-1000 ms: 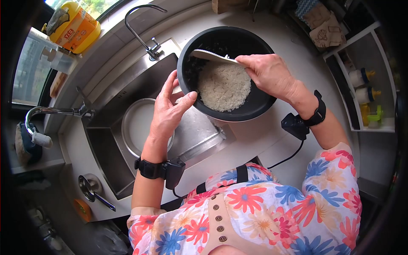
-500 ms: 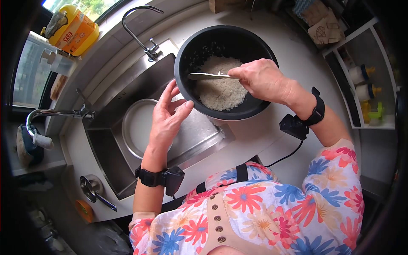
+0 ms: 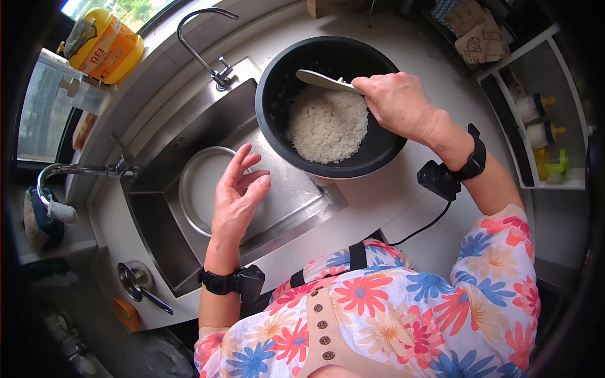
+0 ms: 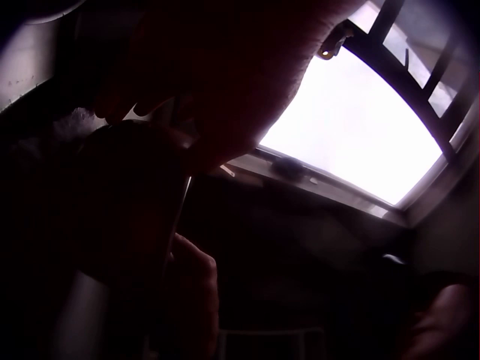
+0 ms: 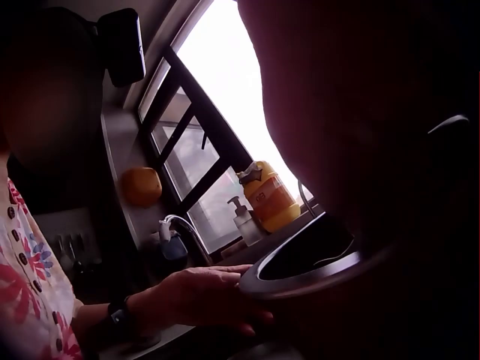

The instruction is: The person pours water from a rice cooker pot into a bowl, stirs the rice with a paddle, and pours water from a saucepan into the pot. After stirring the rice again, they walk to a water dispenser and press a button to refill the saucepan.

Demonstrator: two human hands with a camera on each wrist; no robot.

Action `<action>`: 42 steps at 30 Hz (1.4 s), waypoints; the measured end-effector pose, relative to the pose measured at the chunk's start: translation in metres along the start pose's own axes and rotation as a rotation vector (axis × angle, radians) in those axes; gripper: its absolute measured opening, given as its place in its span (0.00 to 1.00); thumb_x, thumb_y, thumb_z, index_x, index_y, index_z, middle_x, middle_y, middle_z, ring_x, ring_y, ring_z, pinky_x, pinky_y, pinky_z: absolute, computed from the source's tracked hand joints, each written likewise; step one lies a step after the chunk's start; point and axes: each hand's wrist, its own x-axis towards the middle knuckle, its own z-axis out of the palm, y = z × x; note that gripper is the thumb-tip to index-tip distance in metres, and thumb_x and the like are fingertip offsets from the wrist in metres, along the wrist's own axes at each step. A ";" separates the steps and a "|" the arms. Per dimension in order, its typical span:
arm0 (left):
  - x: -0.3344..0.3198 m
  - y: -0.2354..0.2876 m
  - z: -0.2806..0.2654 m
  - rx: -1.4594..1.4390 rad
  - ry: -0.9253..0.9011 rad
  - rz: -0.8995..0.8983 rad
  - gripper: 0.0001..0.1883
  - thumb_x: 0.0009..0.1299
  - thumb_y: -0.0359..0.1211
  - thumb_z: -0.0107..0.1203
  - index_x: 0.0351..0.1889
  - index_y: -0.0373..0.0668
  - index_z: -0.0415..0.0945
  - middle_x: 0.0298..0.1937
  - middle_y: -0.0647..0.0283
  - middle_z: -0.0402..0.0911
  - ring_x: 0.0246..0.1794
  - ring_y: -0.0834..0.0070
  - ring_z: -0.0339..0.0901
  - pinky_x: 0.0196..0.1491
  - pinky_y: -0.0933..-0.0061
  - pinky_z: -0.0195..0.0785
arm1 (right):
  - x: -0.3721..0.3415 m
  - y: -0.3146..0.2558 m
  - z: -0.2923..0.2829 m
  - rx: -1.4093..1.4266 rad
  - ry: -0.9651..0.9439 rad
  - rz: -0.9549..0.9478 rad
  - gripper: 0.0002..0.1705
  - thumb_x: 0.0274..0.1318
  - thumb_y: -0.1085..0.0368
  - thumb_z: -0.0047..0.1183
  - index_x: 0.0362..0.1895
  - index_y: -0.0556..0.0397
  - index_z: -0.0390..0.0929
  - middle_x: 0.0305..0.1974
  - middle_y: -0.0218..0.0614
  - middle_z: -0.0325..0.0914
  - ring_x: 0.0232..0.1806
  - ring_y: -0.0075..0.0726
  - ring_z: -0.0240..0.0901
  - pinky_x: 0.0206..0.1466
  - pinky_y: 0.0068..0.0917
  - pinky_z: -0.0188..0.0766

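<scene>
A dark round cooking pot (image 3: 272, 129) with white rice (image 3: 328, 129) heaped inside stands at the sink's right side. My right hand (image 3: 400, 107) grips the handle of a pale rice paddle (image 3: 320, 80), its blade lying across the far side of the rice. To the left of the pot, my left hand (image 3: 233, 201) hangs over the sink, fingers relaxed and apart from the rim, holding nothing. The right wrist view shows the pot's rim (image 5: 300, 286) edge-on beside the left hand (image 5: 199, 296). Darkness hides most of the left wrist view.
Below the left hand, a round metal pan (image 3: 196, 195) sits in the steel sink (image 3: 151, 220). Two taps stand behind and left of it. A ladle (image 3: 140, 286) lies by the sink's left corner, a yellow jug (image 3: 110, 50) on the sill, and a white shelf (image 3: 570, 69) on the right.
My left hand has left the pot's rim and moved left and down over the sink. The paddle swept toward me over the rice, then back to the far side.
</scene>
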 end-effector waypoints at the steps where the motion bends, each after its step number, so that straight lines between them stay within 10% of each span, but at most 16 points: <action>1: -0.002 -0.003 -0.003 0.016 0.003 0.002 0.36 0.61 0.34 0.62 0.66 0.40 0.57 0.58 0.54 0.67 0.48 0.73 0.74 0.46 0.76 0.70 | 0.003 0.001 0.002 0.001 0.000 -0.001 0.11 0.52 0.70 0.45 0.40 0.50 0.76 0.26 0.38 0.77 0.31 0.43 0.76 0.34 0.38 0.73; 9: -0.016 -0.014 -0.014 0.006 0.022 -0.010 0.35 0.62 0.33 0.60 0.66 0.39 0.57 0.57 0.52 0.69 0.48 0.69 0.75 0.43 0.77 0.72 | 0.004 -0.022 -0.001 0.043 -0.157 -0.248 0.11 0.45 0.72 0.49 0.36 0.51 0.77 0.29 0.37 0.79 0.36 0.41 0.78 0.38 0.34 0.75; 17: -0.030 -0.019 -0.023 -0.050 0.066 -0.092 0.33 0.63 0.31 0.58 0.65 0.37 0.57 0.57 0.51 0.69 0.47 0.68 0.76 0.42 0.77 0.74 | 0.010 0.004 0.005 -0.068 -0.054 0.058 0.11 0.52 0.69 0.44 0.38 0.51 0.76 0.30 0.38 0.78 0.33 0.44 0.76 0.35 0.39 0.73; 27: -0.033 -0.020 -0.022 -0.072 0.054 -0.073 0.32 0.63 0.30 0.57 0.65 0.37 0.57 0.56 0.50 0.70 0.47 0.67 0.77 0.42 0.76 0.75 | 0.004 -0.016 -0.007 -0.053 -0.189 -0.235 0.17 0.45 0.73 0.52 0.43 0.47 0.78 0.28 0.33 0.76 0.34 0.37 0.75 0.37 0.31 0.74; 33: -0.033 -0.018 -0.021 -0.059 0.030 -0.135 0.33 0.63 0.31 0.59 0.65 0.38 0.57 0.57 0.52 0.69 0.48 0.70 0.75 0.44 0.76 0.71 | 0.004 -0.016 0.007 0.009 0.072 -0.095 0.15 0.47 0.73 0.51 0.40 0.45 0.80 0.28 0.32 0.75 0.34 0.36 0.75 0.38 0.32 0.73; 35: -0.034 -0.017 -0.019 -0.075 0.037 -0.117 0.33 0.62 0.31 0.59 0.65 0.38 0.57 0.56 0.53 0.69 0.48 0.70 0.75 0.44 0.76 0.71 | -0.001 -0.018 -0.002 -0.028 -0.138 -0.295 0.16 0.46 0.73 0.50 0.41 0.44 0.80 0.29 0.31 0.75 0.36 0.35 0.74 0.40 0.31 0.72; 42: -0.034 -0.021 -0.021 -0.075 0.027 -0.137 0.33 0.62 0.31 0.59 0.64 0.38 0.58 0.56 0.54 0.69 0.48 0.71 0.75 0.44 0.77 0.71 | 0.000 0.006 -0.011 -0.063 -0.045 -0.047 0.14 0.47 0.73 0.48 0.39 0.47 0.78 0.29 0.35 0.77 0.35 0.42 0.76 0.38 0.36 0.73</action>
